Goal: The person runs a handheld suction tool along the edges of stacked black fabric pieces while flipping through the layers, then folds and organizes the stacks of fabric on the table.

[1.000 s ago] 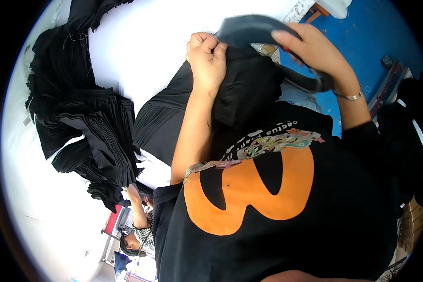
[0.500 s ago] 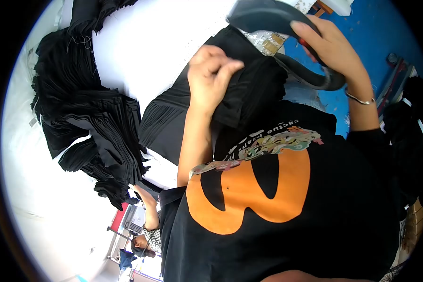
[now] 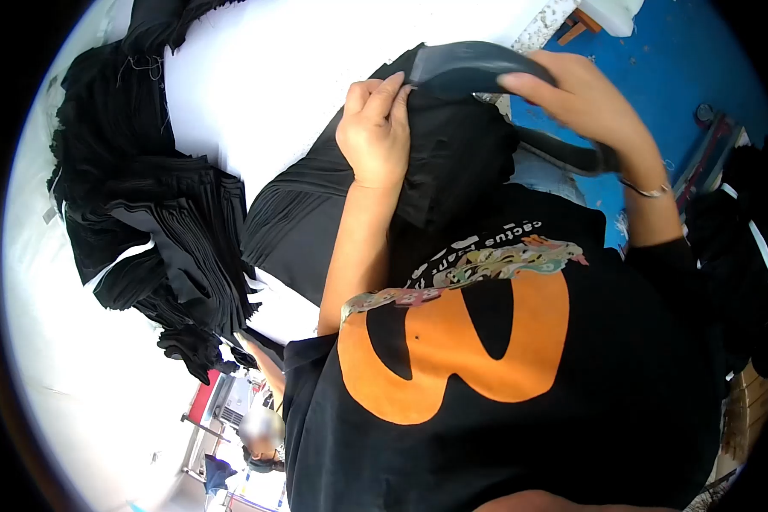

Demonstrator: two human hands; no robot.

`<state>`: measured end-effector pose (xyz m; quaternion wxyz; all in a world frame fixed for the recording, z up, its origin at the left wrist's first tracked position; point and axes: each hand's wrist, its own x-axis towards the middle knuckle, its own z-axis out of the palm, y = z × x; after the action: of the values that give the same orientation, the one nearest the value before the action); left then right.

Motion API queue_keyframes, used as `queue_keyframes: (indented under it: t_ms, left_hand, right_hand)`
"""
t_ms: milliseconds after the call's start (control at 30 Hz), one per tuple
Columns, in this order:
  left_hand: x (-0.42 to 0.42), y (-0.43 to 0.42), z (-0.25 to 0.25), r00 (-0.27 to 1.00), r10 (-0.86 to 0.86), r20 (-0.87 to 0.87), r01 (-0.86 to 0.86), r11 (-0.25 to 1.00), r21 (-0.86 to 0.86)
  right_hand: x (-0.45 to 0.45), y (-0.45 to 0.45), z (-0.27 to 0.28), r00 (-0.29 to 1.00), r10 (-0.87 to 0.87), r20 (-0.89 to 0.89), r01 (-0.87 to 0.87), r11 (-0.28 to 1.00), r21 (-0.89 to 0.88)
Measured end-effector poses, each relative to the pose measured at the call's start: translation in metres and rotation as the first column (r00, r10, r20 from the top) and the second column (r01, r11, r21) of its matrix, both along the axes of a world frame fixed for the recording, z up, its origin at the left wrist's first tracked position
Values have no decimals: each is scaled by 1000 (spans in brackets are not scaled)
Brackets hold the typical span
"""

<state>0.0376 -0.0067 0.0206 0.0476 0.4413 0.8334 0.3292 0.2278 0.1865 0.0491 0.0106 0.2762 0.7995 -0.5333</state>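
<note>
A dark, slightly shiny looped strip [image 3: 478,66], probably cloth and blurred by motion, spans between my hands. My right hand [image 3: 584,94], with a bracelet on its wrist, is closed around it; the far part of the loop hangs below that hand. My left hand [image 3: 375,128] has its fingertips pinched together at the strip's left end. Under and beside my left hand lies a stack of black cloth pieces [image 3: 461,162], its layers fanned toward the left. My left fingers partly hide where strip and stack meet.
A larger pile of black cloth [image 3: 179,213] lies to the left on the white table [image 3: 247,94]. The blue floor [image 3: 666,77] shows at right, with more black cloth [image 3: 734,247] below it. A co-worker [image 3: 263,435] is at lower left.
My right hand has lowered slightly, bringing the dark strip down over the cloth stack. My left hand has risen a little, and its fingertips now meet the strip's end.
</note>
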Motion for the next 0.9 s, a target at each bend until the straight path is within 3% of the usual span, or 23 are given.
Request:
queue_keyframes:
  t_ms: [67,167,200,267,333,467,500,533,600,633,667,733,767,800,867,900]
  left_hand:
    - [-2,3,-3,999,10,-51,-7,998,60]
    - [-1,2,1,999,38,-3,-37,998,53]
    - [-1,0,1,999,38,-3,-38,998,51]
    - [0,0,-1,1000,11,-10,-10,998,57]
    - [-3,0,1,999,-27,45,24,998,62]
    - [-10,-9,15,992,-117,46,116,993,33]
    - [-8,-14,14,989,-121,81,119,992,36]
    - [-5,-17,12,990,-119,81,117,993,27]
    - [-2,-15,6,968,-36,248,0,990,140]
    - [-4,-15,4,961,-34,274,-1,992,126]
    - [-4,-16,1,960,-39,278,2,991,130]
    - [-8,-21,-2,915,123,384,-129,992,-10]
    - [-11,-23,-2,960,70,271,-71,997,-8]
    - [-12,-22,1,961,71,268,-70,997,-13]
    - [-10,-19,7,992,-26,124,21,999,38]
    - [-10,-19,5,981,-4,192,-6,999,53]
  right_hand:
    - [-21,-3,-4,997,-55,57,63,989,-136]
    - [-13,6,1,982,-185,-36,179,974,-138]
    - [-1,16,5,995,-96,39,100,985,-143]
    - [13,11,13,989,-88,115,106,982,-156]
    - [6,2,2,999,-8,44,11,998,-65]
    - [-5,5,-5,991,-126,-48,110,960,-258]
    - [3,8,3,986,-158,-52,145,970,-194]
    - [14,14,4,990,-136,-28,125,961,-248]
    - [20,11,13,996,-91,14,91,960,-263]
    - [17,9,8,999,5,44,6,971,-237]
    - [5,0,4,992,73,-103,-86,987,-134]
    - [-14,-7,-1,985,96,-141,-109,990,-90]
    - [-14,-6,3,998,9,-61,-19,984,-180]
    - [-14,-3,12,997,-69,28,74,962,-261]
    - [0,0,21,995,-60,86,78,973,-219]
    - [5,-3,26,999,-37,21,40,985,-167]
